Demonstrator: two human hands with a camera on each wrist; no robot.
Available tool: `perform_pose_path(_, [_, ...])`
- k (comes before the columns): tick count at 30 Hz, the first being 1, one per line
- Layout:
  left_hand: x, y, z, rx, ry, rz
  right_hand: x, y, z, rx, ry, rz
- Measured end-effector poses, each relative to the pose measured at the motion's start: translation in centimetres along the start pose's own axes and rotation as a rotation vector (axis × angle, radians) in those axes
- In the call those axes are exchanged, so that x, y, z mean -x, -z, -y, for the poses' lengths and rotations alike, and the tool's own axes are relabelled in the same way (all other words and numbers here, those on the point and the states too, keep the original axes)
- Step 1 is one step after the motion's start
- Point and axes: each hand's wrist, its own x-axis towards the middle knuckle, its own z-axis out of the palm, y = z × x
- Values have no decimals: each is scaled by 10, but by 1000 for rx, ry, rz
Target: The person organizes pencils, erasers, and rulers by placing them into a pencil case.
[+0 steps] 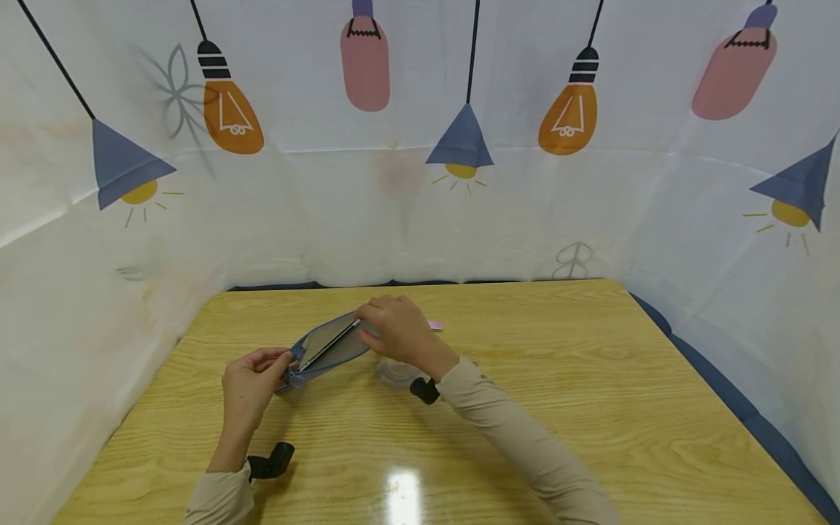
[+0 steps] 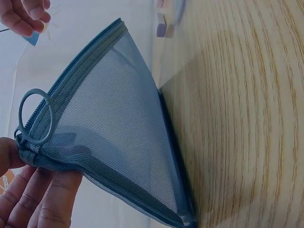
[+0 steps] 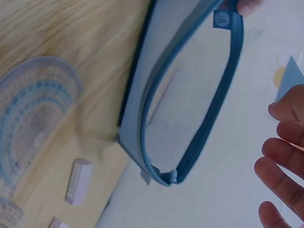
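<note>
A blue-edged mesh zip pouch [image 1: 343, 355] stands tilted over the table, its mouth gaping. My left hand [image 1: 248, 383] pinches the zip end between thumb and fingers, beside the round zip-pull ring [image 2: 20, 114]. Inside the pouch lies a thin dark strip [image 1: 330, 344], slanting along its length. My right hand [image 1: 400, 332] overlaps the pouch's far end in the head view. From the right wrist, that hand's fingers [image 3: 280, 175] appear spread and apart from the pouch, with nothing in them.
A clear protractor [image 3: 40, 109] lies on the wooden table [image 1: 558, 379] beneath the right forearm. Close to it are a pale eraser [image 3: 79, 182] and another small pinkish block [image 3: 58, 223]. Printed cloth [image 1: 407, 219] hangs behind the table's far edge.
</note>
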Motion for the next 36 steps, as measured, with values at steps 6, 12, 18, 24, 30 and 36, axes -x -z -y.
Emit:
perform_pose_path(6, [0, -1, 1, 13, 3, -4, 7, 14, -4, -35, -38, -16])
perform_pose_path(12, [0, -1, 0, 11, 4, -3, 18, 23, -9, -58, -69, -30])
perform_pose_path(18, [1, -2, 0, 10, 11, 3, 29, 31, -13, -55, -103, -17])
perform_pose_path(24, [1, -3, 0, 8, 8, 0, 39, 37, -16, -59, -140, -4])
perform_pose_path(30, [1, -3, 1, -9, 8, 2, 48, 41, -19, -43, -144, -24])
perform_pose_path(36, [2, -4, 0, 5, 9, 8, 58, 44, -22, -38, -153, -41])
